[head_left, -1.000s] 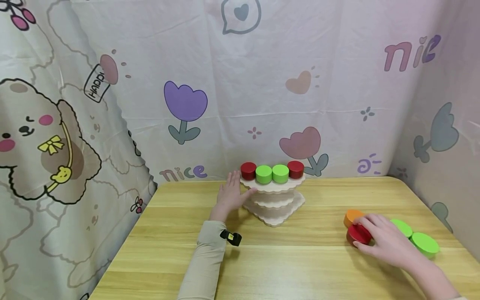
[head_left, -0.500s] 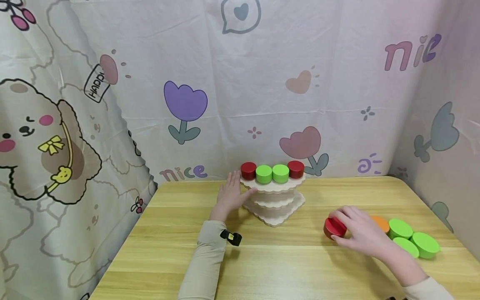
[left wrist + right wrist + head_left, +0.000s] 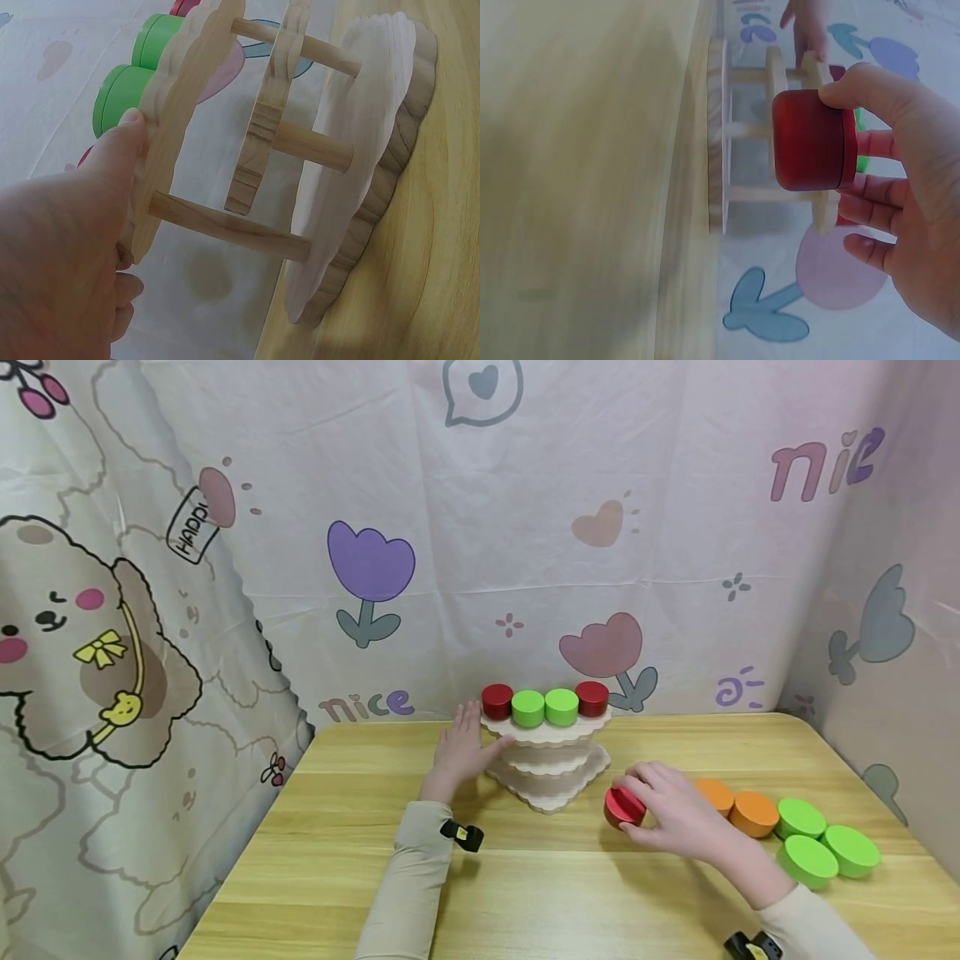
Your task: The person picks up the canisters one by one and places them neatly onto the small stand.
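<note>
A tiered wooden stand [image 3: 551,764] with scalloped edges stands on the table. Two green round blocks [image 3: 528,708] sit between two dark red round blocks [image 3: 592,699] along its top tier. My left hand [image 3: 461,750] rests at the stand's left edge with fingers extended; in the left wrist view its thumb [image 3: 112,146] touches the top tier's rim, beside a green block. My right hand [image 3: 675,806] holds a red round block [image 3: 624,808] between thumb and fingers, to the right of the stand. The right wrist view shows this red block [image 3: 810,142] with a seam near one end.
On the right of the wooden table [image 3: 337,877] lie two orange round blocks [image 3: 754,814] and a cluster of three green round blocks [image 3: 807,862]. A printed curtain [image 3: 450,485] hangs right behind the table and along its sides.
My right hand has moved left with the red block, from beside the orange blocks toward the stand. Both orange blocks and all the green ones now show. The left hand stays at the stand.
</note>
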Demonstrator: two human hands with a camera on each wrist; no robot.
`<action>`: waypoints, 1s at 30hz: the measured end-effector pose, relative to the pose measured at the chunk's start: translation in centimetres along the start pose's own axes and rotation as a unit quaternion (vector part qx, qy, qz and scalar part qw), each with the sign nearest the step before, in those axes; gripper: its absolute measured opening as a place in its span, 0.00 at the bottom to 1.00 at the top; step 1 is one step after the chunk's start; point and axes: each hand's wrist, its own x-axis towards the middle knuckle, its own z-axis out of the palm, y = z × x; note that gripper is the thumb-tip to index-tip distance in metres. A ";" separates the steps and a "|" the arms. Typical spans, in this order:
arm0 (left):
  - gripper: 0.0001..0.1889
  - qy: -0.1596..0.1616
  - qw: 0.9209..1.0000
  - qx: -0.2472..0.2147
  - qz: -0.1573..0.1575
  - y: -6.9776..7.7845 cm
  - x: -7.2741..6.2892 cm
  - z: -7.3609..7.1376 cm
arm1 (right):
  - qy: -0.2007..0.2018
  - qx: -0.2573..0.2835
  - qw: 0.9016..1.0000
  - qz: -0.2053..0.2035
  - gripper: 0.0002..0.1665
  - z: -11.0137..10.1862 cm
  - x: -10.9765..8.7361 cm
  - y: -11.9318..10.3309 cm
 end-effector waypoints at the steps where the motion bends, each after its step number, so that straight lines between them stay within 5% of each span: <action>1: 0.55 0.000 1.000 0.001 0.000 0.0 0.0 0.0 | 0.000 0.001 1.000 -0.003 0.31 0.1 0.2 -0.1; 16: 0.55 0.001 1.000 0.002 0.000 -0.2 0.1 0.2 | -0.015 0.034 0.999 -0.005 0.30 1.4 4.3 -2.3; 30: 0.56 0.002 1.000 0.001 0.000 -0.1 0.1 0.1 | 0.015 0.041 0.999 -0.017 0.29 2.9 7.6 -4.2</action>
